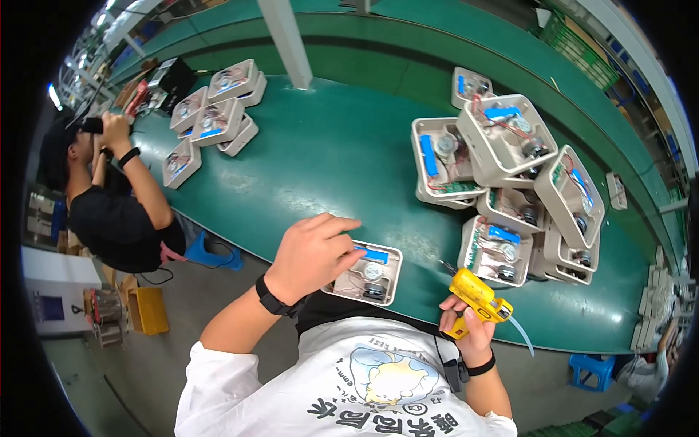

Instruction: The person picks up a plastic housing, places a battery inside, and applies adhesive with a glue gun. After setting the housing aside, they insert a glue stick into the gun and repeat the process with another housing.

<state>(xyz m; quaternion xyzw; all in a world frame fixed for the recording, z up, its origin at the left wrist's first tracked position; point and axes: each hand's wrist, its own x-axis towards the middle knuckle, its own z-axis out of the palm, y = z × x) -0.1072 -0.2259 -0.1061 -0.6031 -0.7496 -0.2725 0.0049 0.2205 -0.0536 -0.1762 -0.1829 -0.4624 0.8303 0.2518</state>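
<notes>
A yellow hot glue gun (pixel 477 297) is gripped in my right hand (pixel 472 329), its nozzle pointing up and to the left. A pale translucent glue stick (pixel 523 335) sticks out of its back end. My left hand (pixel 314 253) hovers at the upper left of a light grey plastic housing (pixel 396 280), fingers stretched and apart; whether a fingertip touches it I cannot tell. Inside that housing lie a blue battery pack (pixel 373 255), a round whitish part (pixel 373 271) and a dark round part (pixel 374 290). Its left side is partly hidden by my hand.
Similar housings with wires (pixel 510 135) are piled on the right of the green table (pixel 291 175). Another group of housings (pixel 218 120) sits at the far left, near a person (pixel 116 197) in black. A white post (pixel 286 44) rises at the far edge.
</notes>
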